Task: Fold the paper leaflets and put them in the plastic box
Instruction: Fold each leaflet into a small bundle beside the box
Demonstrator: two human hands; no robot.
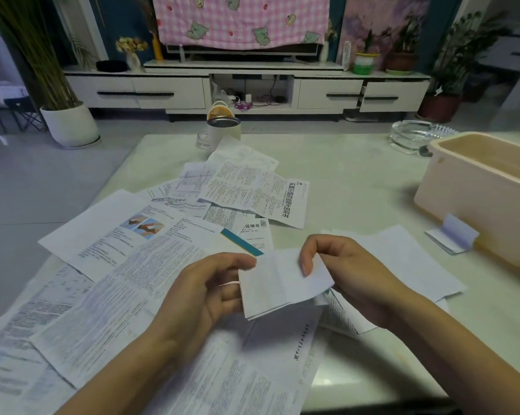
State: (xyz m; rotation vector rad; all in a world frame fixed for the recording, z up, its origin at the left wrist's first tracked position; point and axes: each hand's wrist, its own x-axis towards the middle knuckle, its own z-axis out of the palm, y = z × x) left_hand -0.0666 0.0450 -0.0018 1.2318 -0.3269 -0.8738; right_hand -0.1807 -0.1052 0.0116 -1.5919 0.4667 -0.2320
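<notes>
Two grips are pinched on the small white folded paper leaflet [278,284] above the tabletop [357,175]: left hand [204,290] at its left edge, right hand [353,274] at its top. Edges should be squared before creasing; the beige plastic box [462,205] stands rightward.

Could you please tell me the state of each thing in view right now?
Held leaflet: folded, pinched from both sides.
Left hand: pinches its left edge.
Right hand: pinches its right side.
Box: upright, no lid on.
Small leaflet: folded, leaning against the box.
Other leaflets: unfolded, spread out, overlapping.
</notes>
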